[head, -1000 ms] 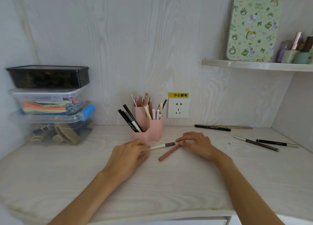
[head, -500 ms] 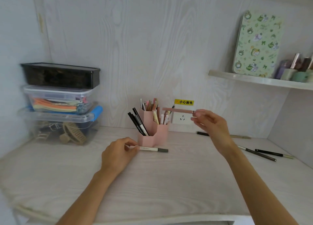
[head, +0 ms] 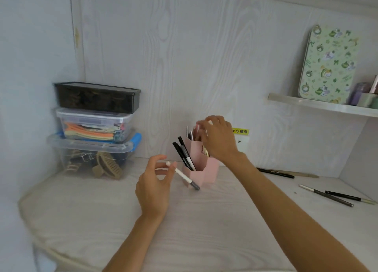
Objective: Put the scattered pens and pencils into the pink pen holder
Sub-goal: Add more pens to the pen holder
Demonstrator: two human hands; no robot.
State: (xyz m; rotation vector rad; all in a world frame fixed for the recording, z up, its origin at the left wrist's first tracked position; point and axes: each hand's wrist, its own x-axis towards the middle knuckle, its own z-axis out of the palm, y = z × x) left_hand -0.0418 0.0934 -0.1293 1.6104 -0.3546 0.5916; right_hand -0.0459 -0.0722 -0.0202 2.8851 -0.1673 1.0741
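Matt pink plastic pen holder (head: pixel 204 165) on pale wood-grain desk (head: pixel 204 220); clear, glossy plastic boxes (head: pixel 92 147).

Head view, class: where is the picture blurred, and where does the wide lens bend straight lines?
Head view: motion blur smears the right hand above the pink pen holder; the white pen in the left hand stays fairly sharp; the desk's front edge and the shelf bow and tilt near the borders.

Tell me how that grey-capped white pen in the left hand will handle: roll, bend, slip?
The white pen looks like a thin, straight, rigid barrel, so probably stiff and light. The left hand pinches only its far end, so it may pivot. Round and smooth, it would likely roll on the desk.
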